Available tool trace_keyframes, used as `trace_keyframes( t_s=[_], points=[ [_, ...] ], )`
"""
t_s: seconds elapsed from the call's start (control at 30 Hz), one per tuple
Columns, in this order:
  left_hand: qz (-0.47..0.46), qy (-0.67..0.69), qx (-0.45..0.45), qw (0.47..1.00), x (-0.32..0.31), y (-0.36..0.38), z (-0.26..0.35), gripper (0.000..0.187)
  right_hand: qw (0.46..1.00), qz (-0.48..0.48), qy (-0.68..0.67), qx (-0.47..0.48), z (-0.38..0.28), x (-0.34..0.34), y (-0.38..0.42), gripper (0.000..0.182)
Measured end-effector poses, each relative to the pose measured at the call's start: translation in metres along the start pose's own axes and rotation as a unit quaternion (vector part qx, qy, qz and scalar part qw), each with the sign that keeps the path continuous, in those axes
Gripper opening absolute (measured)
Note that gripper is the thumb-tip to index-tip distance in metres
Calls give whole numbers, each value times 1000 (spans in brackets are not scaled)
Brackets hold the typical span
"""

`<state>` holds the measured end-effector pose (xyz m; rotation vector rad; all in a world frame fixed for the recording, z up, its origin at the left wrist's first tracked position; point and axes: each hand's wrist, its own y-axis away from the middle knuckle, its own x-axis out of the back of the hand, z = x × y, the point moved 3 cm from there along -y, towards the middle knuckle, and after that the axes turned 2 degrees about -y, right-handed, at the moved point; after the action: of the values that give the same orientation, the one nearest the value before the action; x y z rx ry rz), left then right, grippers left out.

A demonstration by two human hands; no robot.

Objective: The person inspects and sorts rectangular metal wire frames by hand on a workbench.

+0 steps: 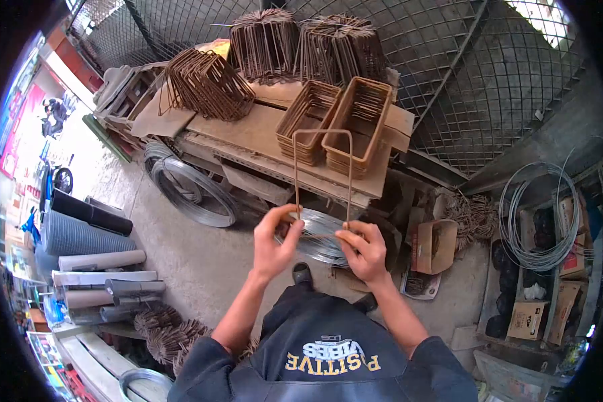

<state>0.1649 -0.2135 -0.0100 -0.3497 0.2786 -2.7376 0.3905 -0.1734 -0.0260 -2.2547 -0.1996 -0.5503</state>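
Before wooden table (240,132), wire frame (323,130), likely light, stiff, is pinched at near corners by left hand (275,242), right hand (366,252).

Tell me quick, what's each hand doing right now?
Left hand: closed, pinching the near left corner of the rectangular wire frame.
Right hand: closed, pinching the same frame's near right corner.

A black roll (92,213) lies beside a grey roll (87,234).
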Motion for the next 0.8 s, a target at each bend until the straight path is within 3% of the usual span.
trace_keyframes(
  t_s=[0.13, 0.3, 0.4, 0.5, 0.67, 0.73, 0.8],
  points=[
    [-20, -78, -69, 994, 44, -71, -3, 30, 998, 7, 61, 10, -12, -46, -49, 26],
    [-86, -119, -78, 986, 69, -157, -27, 29, 994, 26, 110, -2, -15, -89, -97, 21],
    [-116, -96, -44, 988, 69, -196, -24, 30, 991, 12, 127, -24, -9, -106, -118, 18],
    [-127, -176, -38, 975, 62, -230, -35, 32, 986, 21, 139, -90, 4, -119, -133, 15],
    [-157, -171, -39, 972, 43, -266, -46, 32, 975, 48, 163, -145, 12, -129, -149, 17],
    [-142, -207, -94, 963, 37, -275, -49, 31, 970, 63, 158, -175, 19, -134, -152, 17],
    [-144, -230, -66, 960, 35, -281, -52, 31, 968, 71, 164, -176, 21, -138, -152, 17]
  ],
)
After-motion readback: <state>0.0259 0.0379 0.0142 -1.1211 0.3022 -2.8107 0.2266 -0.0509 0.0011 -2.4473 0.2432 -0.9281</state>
